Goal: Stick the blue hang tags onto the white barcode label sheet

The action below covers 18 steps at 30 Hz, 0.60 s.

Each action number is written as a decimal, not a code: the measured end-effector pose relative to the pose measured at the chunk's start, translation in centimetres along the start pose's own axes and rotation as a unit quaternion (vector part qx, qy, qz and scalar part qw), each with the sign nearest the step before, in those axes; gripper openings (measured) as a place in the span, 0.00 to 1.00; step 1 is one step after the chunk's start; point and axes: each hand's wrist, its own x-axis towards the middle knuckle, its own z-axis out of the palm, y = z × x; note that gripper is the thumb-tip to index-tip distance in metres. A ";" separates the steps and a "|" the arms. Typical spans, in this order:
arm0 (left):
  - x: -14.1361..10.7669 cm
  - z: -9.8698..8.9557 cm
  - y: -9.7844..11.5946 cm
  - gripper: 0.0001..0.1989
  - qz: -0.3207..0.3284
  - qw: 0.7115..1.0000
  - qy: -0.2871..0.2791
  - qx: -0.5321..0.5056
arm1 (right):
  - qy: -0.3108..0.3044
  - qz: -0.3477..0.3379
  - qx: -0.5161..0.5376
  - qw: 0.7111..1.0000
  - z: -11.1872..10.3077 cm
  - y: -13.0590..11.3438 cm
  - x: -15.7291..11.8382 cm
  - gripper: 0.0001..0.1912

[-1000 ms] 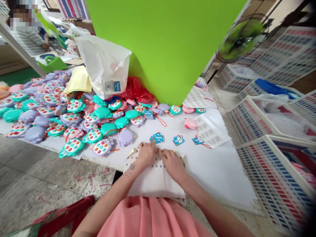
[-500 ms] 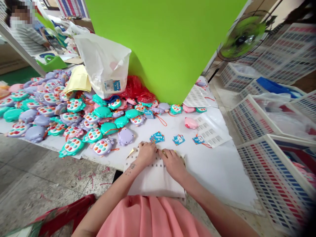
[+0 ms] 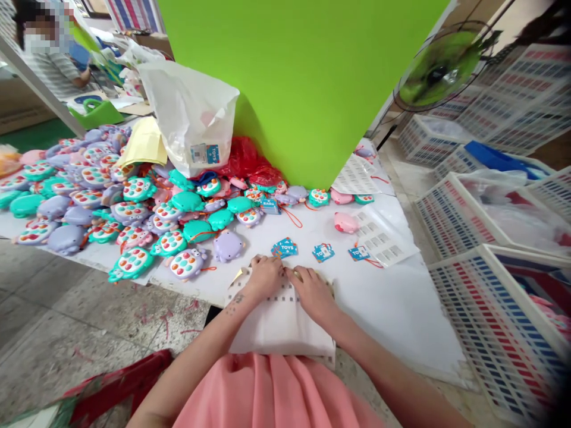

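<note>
In front of my body lies a white sheet (image 3: 272, 330) with rows of small grey squares like labels. Its upper left corner is curled up and shows yellow. My left hand (image 3: 266, 277) is closed at the sheet's upper edge, fingers bent. Beside it my right hand (image 3: 311, 290) also has its fingers curled over that edge, thumb toward the left hand. The fingertips of both hands nearly meet, and what lies between them is too small to see. Just beyond are blue "TOYS" tags: a left one (image 3: 285, 247), a middle one (image 3: 323, 252) and a right one (image 3: 358, 253) with an orange cord.
A heap of turquoise, purple and pink animal-shaped pop toys (image 3: 129, 211) covers the left side. A white plastic bag (image 3: 191, 113) stands behind it, by a green panel (image 3: 294, 77). More label sheets (image 3: 390, 241) lie right. Crates (image 3: 486, 321) and a fan (image 3: 435, 74) flank the table.
Both hands stay at the sheet's upper edge, with hardly any finger movement. The view has shifted very slightly.
</note>
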 end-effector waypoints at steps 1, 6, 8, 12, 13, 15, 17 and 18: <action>0.0 -0.1 0.0 0.11 -0.001 1.000 -0.004 -0.001 | 0.002 -0.002 -0.008 1.000 0.0 0.0 0.0 0.26; 0.1 -0.2 0.0 0.11 0.000 1.000 -0.021 -0.001 | 0.021 -0.030 -0.061 0.997 -0.1 0.1 -0.4 0.25; 0.1 -0.2 0.0 0.12 -0.002 1.000 -0.024 0.000 | 0.026 -0.039 -0.065 0.997 -0.1 0.1 -0.6 0.24; 0.1 -0.2 0.1 0.12 -0.003 1.000 -0.022 -0.002 | 0.026 -0.035 -0.040 0.998 0.0 0.3 -0.6 0.26; 0.1 -0.3 0.1 0.12 -0.003 1.000 -0.021 -0.004 | 0.025 -0.029 -0.029 0.999 0.1 0.3 -0.5 0.27; 0.1 -0.4 0.1 0.13 -0.007 1.000 -0.024 -0.009 | 0.021 -0.020 -0.004 1.000 0.1 0.4 -0.1 0.28; 0.0 -0.5 0.0 0.13 -0.008 0.999 -0.026 -0.017 | 0.020 -0.004 0.031 0.999 0.1 0.6 0.2 0.27; 0.0 -0.5 -0.1 0.13 -0.006 0.999 -0.025 -0.023 | 0.022 0.012 0.054 0.998 0.0 0.6 0.3 0.26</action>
